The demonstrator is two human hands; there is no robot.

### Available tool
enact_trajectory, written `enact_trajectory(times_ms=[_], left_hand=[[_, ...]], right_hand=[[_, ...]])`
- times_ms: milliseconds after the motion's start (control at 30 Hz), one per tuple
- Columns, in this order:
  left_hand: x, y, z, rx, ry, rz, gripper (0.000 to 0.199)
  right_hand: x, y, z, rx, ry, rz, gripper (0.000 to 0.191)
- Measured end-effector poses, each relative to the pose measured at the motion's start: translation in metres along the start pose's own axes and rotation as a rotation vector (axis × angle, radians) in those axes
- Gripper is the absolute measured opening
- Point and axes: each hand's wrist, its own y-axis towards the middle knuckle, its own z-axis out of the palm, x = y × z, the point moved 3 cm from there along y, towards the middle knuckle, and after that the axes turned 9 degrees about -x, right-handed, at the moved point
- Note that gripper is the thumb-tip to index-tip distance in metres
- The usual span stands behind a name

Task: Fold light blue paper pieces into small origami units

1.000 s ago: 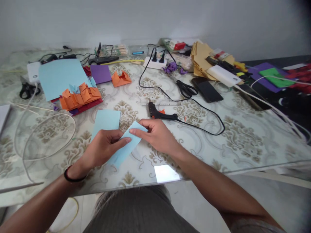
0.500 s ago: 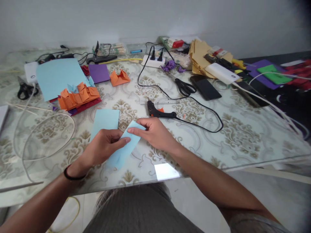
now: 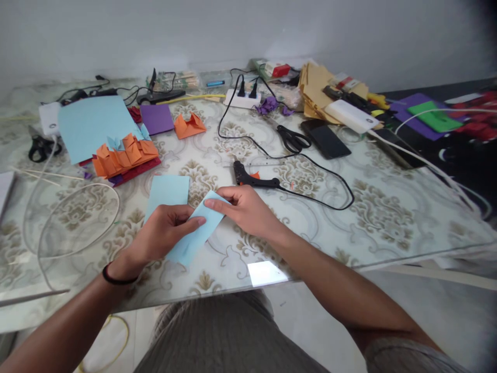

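We held a light blue paper strip [image 3: 196,238] in both hands, slanting above the near part of the bench [image 3: 310,243]. Our left hand [image 3: 166,230] gripped its left edge, thumb laid on top and fingers tucked behind; our right hand [image 3: 243,210] pinched the upper end between thumb and fingers. We could not tell whether the lower end touched the bench. Just behind the left hand we had a light blue sheet [image 3: 170,189] lying flat, partly covered by that hand.

Among the containers, we saw a clear packet [image 3: 167,82] at the back with pale wooden sticks [image 3: 188,79] in it. A second clear packet [image 3: 289,96] lay right of the power strip [image 3: 235,99], its contents too blurred for us to name. The strip itself took two black plugs [image 3: 241,90] in its sockets. Behind the brown paper stack [image 3: 312,96] we made out a red and white box [image 3: 277,69], and could not see inside it.

Beyond the right hand, near it, we had a black glue gun [image 3: 256,181] on its side, with scissors [image 3: 293,139] and a dark phone [image 3: 326,139] farther back. To the left, orange folded pieces [image 3: 126,155] sat in a row on red paper [image 3: 143,170], near a single orange fold [image 3: 189,126] beside a purple square [image 3: 156,119].
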Motion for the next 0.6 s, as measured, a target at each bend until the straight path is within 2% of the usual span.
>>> enact_trajectory(times_ms=[167, 333, 600], left_hand=[[0.0003, -0.0004, -0.0009, 0.027, -0.044, -0.032, 0.040], [0.0001, 0.0000, -0.0017, -0.005, -0.045, -0.020, 0.039], [0.0021, 0.0003, -0.0035, 0.047, -0.125, -0.066, 0.036]], right_hand=[[-0.0022, 0.0011, -0.0009, 0.018, 0.047, 0.038, 0.043], [-0.0025, 0.0015, 0.0004, 0.065, 0.085, 0.114, 0.040], [0.0040, 0.0010, -0.0023, 0.078, 0.010, 0.022, 0.048]])
